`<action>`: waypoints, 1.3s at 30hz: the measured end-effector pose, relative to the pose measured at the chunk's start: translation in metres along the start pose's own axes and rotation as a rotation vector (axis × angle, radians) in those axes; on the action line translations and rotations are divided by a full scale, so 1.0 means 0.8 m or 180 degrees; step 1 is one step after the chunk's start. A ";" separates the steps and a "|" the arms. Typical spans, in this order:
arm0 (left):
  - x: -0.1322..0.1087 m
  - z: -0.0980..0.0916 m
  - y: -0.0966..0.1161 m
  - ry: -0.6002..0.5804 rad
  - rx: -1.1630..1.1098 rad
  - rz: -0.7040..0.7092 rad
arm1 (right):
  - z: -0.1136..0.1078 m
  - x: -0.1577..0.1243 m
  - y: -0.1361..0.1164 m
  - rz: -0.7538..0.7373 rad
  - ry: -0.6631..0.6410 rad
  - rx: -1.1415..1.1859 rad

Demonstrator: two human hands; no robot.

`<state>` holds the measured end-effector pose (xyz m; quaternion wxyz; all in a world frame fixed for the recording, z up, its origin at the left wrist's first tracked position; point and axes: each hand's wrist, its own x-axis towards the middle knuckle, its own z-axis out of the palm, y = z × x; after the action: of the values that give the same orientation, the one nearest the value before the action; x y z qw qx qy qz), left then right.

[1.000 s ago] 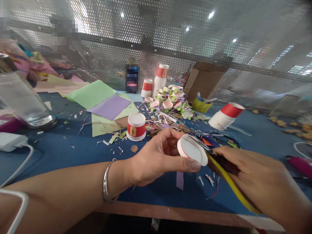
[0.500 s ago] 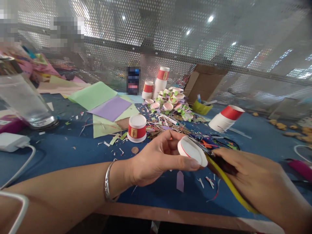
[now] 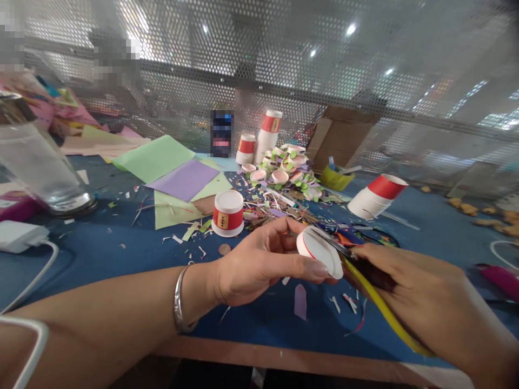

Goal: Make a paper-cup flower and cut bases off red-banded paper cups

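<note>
My left hand (image 3: 263,265) pinches a white, shallow paper cup piece (image 3: 320,251) with a thin red line along its side, tilted toward the camera. In my right hand (image 3: 417,292) is a pair of scissors with yellow handles (image 3: 385,316), whose dark blades lie against the upper rim of the cup piece. How far the blades are apart is hard to tell. Just beyond my left hand, an upside-down red and white paper cup (image 3: 228,213) stands on the blue table (image 3: 133,270). A small purple paper tag (image 3: 300,301) lies below the held piece.
Paper scraps and a pile of small decorated cups (image 3: 284,167) lie beyond my hands, with stacked cups (image 3: 268,138) behind. Tilted stacked cups (image 3: 377,197) are at right. Green paper (image 3: 156,156), a glass water bottle (image 3: 44,156) and a white charger (image 3: 22,236) occupy the left.
The held cup piece has shifted and turned slightly, and the scissor blades have moved a little with it. A small white scrap now shows beneath my left hand.
</note>
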<state>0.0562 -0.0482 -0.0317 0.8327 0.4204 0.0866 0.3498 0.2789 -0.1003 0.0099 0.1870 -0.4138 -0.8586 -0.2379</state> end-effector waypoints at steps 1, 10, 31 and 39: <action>0.000 0.000 0.000 -0.0008 0.0021 -0.0009 | -0.001 -0.001 0.000 -0.0032 0.0020 -0.0036; -0.001 -0.003 -0.001 -0.0083 0.0013 -0.0127 | -0.007 -0.006 0.000 -0.0074 -0.0004 -0.0129; -0.003 0.005 0.003 0.0101 -0.0002 -0.0009 | 0.002 -0.007 0.002 0.0129 -0.0052 -0.0092; -0.001 0.003 0.003 0.0000 0.0110 0.0073 | 0.003 -0.006 0.001 0.0284 -0.0106 0.0176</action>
<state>0.0555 -0.0491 -0.0286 0.8213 0.4356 0.0878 0.3577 0.2817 -0.1012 0.0054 0.1944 -0.4503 -0.8485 -0.1986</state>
